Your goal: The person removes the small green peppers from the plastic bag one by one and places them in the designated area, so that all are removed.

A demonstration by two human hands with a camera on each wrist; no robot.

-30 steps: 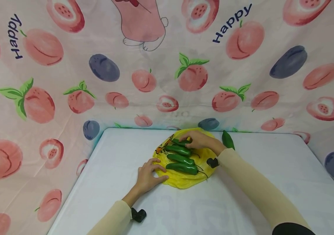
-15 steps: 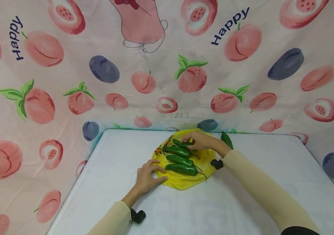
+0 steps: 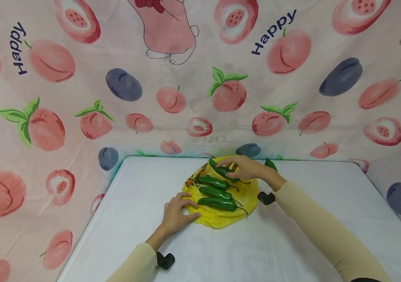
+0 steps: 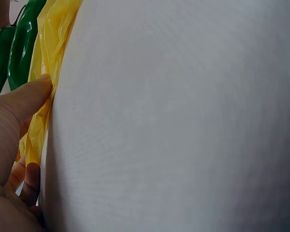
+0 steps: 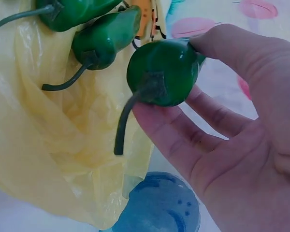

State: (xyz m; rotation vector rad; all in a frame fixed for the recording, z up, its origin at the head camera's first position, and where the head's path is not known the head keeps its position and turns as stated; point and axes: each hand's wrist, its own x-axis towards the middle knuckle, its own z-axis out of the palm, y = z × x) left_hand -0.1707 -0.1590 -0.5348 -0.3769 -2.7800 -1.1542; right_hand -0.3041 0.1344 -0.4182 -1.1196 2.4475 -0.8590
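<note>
Yellow plastic bag (image 3: 216, 222) lies spread on the white worktop (image 3: 257, 250). Main change is at its far side: compared with half a second ago, the far pepper (image 3: 218, 167) has shifted away from the row. Its tip now reaches farther, its body slants from far left to near right, and its stem (image 5: 123, 123) shows past the hand in the head view too. The gap to the second pepper (image 3: 212, 181) is wider.

Right hand (image 3: 246, 167) reaches in from the right; thumb and fingers pinch the far pepper, clear in the right wrist view, where it is seen stem end first. Can't tell whether it is lifted or just touches the bag.

Left hand (image 3: 176, 213) hasn't moved noticeably: fingers spread and relaxed at the bag's near left edge, touching it, not clenched.

Third pepper (image 3: 215, 192) and near pepper (image 3: 217, 203) lie on the bag as before, side by side with the second, stems to the right, no hand on them.

For the work, I read this as the far pepper being handled on its own while the other three stay put; the left hand probably steadies the bag. Another green item (image 3: 271, 164) sits beyond the right wrist, partly hidden.
</note>
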